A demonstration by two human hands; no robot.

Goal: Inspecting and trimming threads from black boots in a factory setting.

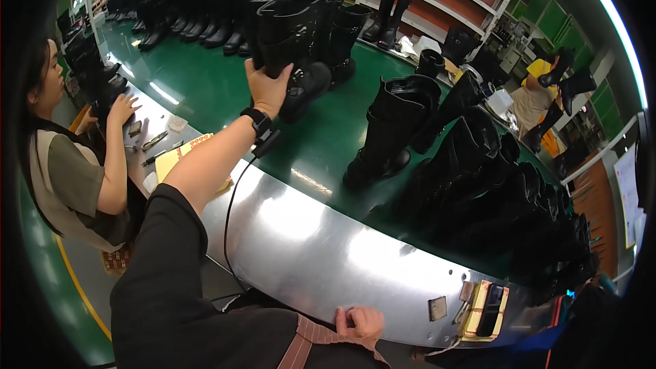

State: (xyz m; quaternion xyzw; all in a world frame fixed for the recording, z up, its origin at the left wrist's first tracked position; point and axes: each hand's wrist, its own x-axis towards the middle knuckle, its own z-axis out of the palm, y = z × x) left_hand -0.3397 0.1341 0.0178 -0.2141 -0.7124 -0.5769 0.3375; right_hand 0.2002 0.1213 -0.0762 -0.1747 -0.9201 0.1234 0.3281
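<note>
My left hand reaches forward over the green table and grips a tall black boot around its ankle. The boot stands upright, its buckled foot pointing right. Close behind it on the right is another black boot. My right hand rests by the near edge of the metal border, fingers curled in, with nothing visible in it. Further right of centre, a black boot stands on the green surface.
Many black boots crowd the right side, and a row of boots lines the back. On the metal border lie a phone, a yellow notepad and a small block. A co-worker sits at left.
</note>
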